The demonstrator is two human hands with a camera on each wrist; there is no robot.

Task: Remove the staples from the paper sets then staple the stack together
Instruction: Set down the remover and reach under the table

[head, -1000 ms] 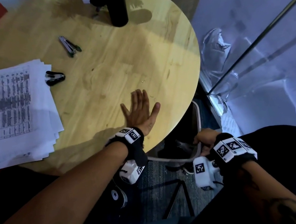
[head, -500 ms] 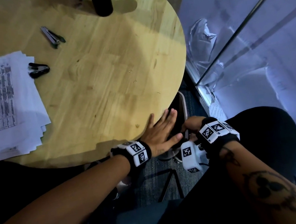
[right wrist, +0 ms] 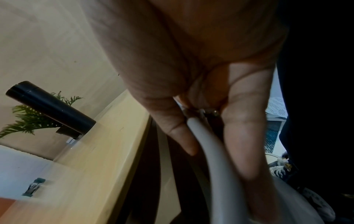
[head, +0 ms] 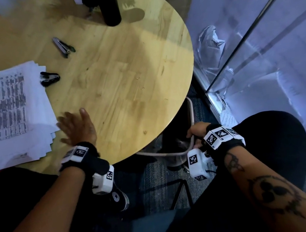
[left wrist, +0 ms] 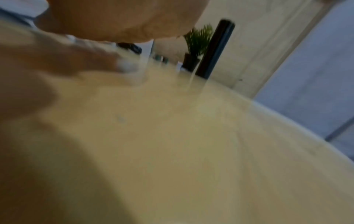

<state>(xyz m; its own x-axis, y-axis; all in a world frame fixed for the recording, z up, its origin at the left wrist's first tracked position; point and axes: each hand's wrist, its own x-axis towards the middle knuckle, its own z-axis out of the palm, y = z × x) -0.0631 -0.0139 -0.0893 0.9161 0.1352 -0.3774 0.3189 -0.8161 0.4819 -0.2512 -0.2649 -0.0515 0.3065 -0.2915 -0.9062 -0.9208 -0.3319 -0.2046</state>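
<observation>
A fanned stack of printed paper (head: 5,114) lies at the left of the round wooden table (head: 121,71). Beside its top right corner sits a black staple remover (head: 50,78). Farther back lies a silver stapler (head: 62,47) with a green end. My left hand (head: 76,125) lies flat on the table with straight fingers (left wrist: 76,60), right by the stack's lower right corner and holding nothing. Below the table's near edge, my right hand (head: 196,133) grips the pale rim of a waste bin (head: 173,153), with its fingers (right wrist: 247,136) curled round the rim (right wrist: 216,159).
A black post (head: 107,3) stands at the back of the table. A few tiny bits (head: 138,77) lie on the bare wood at the right. A glass wall with a metal rail (head: 254,31) runs close on the right. My shoe (head: 118,198) is under the table.
My left hand slid from mid-table to the right edge above the bin, then moved back left to the paper stack. My right hand has kept its hold on the bin's rim.
</observation>
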